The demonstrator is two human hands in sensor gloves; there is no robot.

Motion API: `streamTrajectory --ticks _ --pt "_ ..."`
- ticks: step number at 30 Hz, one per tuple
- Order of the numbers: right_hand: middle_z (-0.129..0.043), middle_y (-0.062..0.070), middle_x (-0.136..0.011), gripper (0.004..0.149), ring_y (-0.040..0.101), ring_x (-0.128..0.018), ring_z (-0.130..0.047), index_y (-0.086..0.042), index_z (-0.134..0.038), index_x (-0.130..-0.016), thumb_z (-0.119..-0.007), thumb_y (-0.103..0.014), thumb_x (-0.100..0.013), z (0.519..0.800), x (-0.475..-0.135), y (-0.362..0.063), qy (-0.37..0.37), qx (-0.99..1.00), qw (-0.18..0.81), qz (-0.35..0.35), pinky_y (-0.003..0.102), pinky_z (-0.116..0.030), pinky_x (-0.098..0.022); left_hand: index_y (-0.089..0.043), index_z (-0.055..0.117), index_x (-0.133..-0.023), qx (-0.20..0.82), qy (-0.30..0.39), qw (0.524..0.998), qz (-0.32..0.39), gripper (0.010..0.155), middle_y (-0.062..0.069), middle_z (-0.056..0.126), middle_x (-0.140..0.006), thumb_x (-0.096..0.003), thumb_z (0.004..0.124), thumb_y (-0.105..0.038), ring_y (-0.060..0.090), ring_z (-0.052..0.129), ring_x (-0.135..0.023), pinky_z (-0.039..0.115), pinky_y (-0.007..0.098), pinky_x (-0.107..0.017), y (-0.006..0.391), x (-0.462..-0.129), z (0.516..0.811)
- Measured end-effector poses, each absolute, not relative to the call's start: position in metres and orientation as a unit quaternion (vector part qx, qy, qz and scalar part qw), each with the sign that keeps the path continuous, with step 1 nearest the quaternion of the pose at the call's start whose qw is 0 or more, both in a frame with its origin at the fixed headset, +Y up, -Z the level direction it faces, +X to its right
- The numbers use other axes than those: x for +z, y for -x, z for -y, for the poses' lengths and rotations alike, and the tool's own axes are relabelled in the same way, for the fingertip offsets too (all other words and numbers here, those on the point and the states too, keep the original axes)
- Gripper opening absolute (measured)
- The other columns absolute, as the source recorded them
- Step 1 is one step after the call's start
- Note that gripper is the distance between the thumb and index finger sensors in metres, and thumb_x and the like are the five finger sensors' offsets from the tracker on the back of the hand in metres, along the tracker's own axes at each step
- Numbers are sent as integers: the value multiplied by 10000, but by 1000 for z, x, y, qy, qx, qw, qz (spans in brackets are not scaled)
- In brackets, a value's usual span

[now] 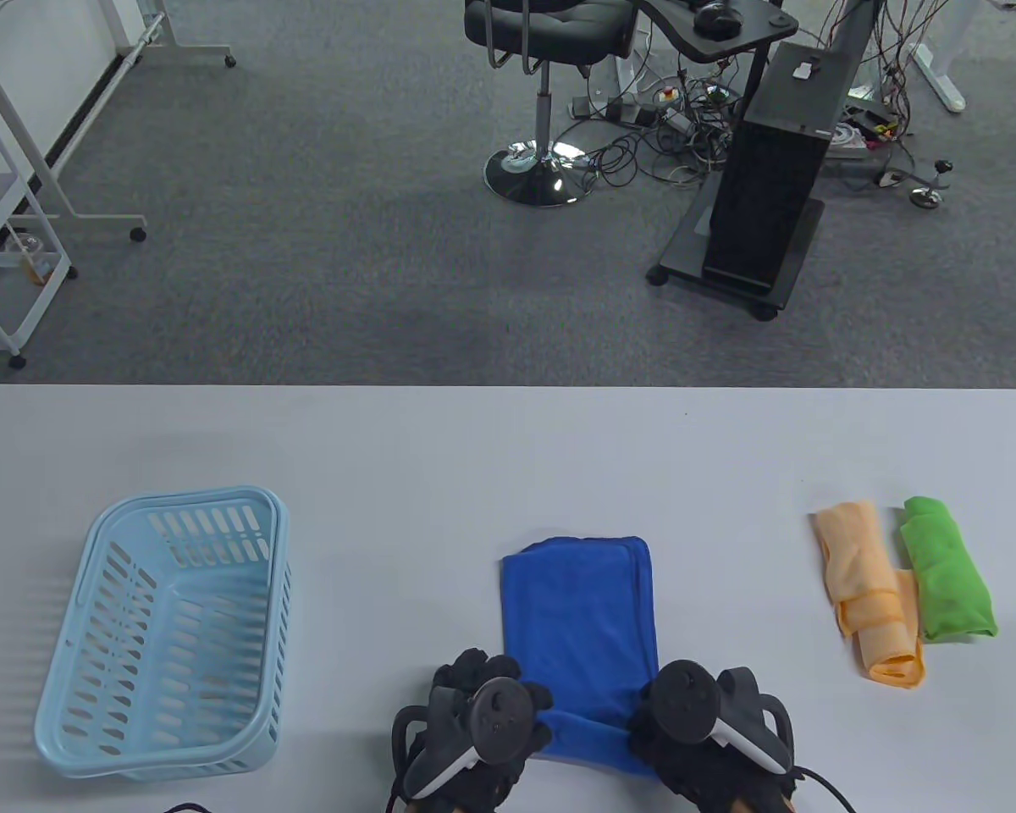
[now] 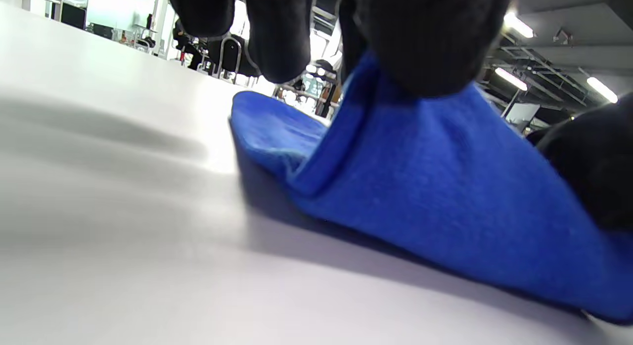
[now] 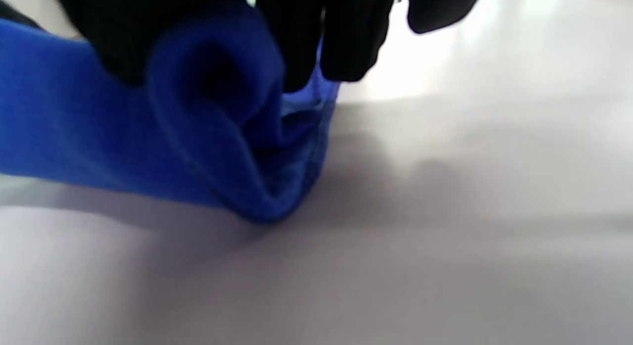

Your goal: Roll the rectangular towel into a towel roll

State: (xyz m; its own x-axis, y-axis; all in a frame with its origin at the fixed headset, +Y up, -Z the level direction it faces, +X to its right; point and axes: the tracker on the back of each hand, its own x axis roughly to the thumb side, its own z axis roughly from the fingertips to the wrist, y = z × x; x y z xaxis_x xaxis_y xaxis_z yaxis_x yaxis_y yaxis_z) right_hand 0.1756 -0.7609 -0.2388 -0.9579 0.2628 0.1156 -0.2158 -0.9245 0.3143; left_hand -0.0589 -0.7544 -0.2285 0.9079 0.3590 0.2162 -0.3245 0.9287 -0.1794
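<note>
Blue towel (image 1: 577,622) folded in a long rectangle, near-centre of white table (image 1: 474,457), near edge lifted and curling | left hand (image 1: 483,720) pinches near-left corner | right hand (image 1: 703,720) pinches near-right corner, cloth looped under fingers (image 3: 346,38) | light-blue basket (image 1: 169,627) left | orange roll (image 1: 872,593), green roll (image 1: 948,580) right, touching
</note>
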Motion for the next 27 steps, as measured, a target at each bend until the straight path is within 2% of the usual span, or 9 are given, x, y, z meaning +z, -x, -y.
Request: streamTrajectory --ticks 3,8,12,14,15,16,20,22,27 --pt "-529 96 -1009 627 348 -931 -593 -280 -708 -908 -789 -413 -301 751 -237 -177 -74 983 122 -119 622 -447 -695 -272 918 -779 163 93 977 102 466 153 697 -1046 -386 762 -468 477 495 -1000 390 687 -680 58 -231 760" --pt "-642 23 -930 448 302 -897 -672 -310 -843 -746 -811 -348 -300 725 -225 -169 -166 967 191 -19 600 -500 -694 -199 968 -747 128 131 981 69 504 183 614 -1088 -398 745 -485 496 410 -1012 356 685 -686 60 -233 765" --pt "-579 44 -971 533 316 -924 -623 -302 -860 -779 -817 -451 -268 751 -230 -155 -186 970 105 -117 604 -483 -700 -190 960 -758 83 133 986 54 510 187 601 -1092 -396 755 -485 493 407 -1013 361 681 -689 57 -233 767" --pt "-494 35 -997 609 309 -947 -567 -326 -812 -825 -817 -510 -244 762 -235 -155 -180 973 64 -133 605 -450 -713 -230 842 -896 43 153 987 29 578 191 530 -1117 -376 799 -478 487 366 -1025 329 683 -700 59 -234 767" --pt "-487 37 -1000 642 312 -948 -567 -335 -794 -832 -824 -527 -221 767 -237 -156 -176 973 56 -136 609 -452 -709 -297 630 -1037 19 170 985 11 714 185 425 -1144 -372 802 -490 477 318 -1036 301 681 -710 62 -234 764" --pt "-465 44 -1005 680 316 -948 -561 -354 -738 -862 -828 -540 -213 772 -238 -157 -174 972 49 -148 611 -453 -706 -273 525 -1074 6 169 986 7 782 176 355 -1154 -377 800 -498 476 271 -1043 280 679 -715 64 -234 759" --pt "-444 31 -1013 727 313 -956 -552 -399 -616 -909 -842 -517 -227 777 -237 -157 -162 972 21 -168 608 -446 -715 -389 587 -990 10 41 996 73 649 157 447 -1128 -381 799 -464 467 346 -1040 322 682 -711 58 -222 737" --pt "-471 30 -999 703 304 -949 -555 -403 -598 -901 -853 -466 -249 780 -239 -155 -153 973 17 -170 600 -460 -710 -405 687 -940 22 47 988 146 589 141 494 -1121 -366 804 -465 463 368 -1037 333 682 -706 44 -220 741" --pt "-593 20 -947 561 290 -905 -659 -370 -725 -811 -847 -384 -263 776 -240 -155 -128 983 30 -125 589 -522 -692 -346 763 -923 -73 137 969 193 671 124 581 -1117 -297 807 -583 465 417 -1046 365 694 -707 24 -220 771"
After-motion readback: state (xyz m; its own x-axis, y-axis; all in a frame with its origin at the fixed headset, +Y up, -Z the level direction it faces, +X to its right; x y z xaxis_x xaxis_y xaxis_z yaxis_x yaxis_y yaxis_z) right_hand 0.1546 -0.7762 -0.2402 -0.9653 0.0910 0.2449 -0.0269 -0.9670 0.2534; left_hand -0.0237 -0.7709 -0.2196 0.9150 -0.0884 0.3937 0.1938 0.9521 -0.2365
